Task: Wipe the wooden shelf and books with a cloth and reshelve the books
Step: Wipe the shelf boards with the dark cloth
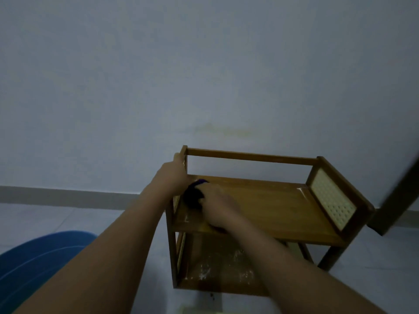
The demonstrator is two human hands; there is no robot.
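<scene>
A small two-tier wooden shelf (272, 205) stands against the pale wall, with woven panels in its side frames. My left hand (175, 172) grips the top of the shelf's left side frame. My right hand (217, 206) presses a dark purple cloth (192, 196) onto the left part of the upper board. The lower board (217, 275) shows whitish dust and smears. No books are in view on either board.
A blue rounded object (38, 259) sits at the lower left on the pale tiled floor. A dark wooden post (399, 196) leans in at the right, close to the shelf's right end. A pale object edge (204, 310) shows at the bottom.
</scene>
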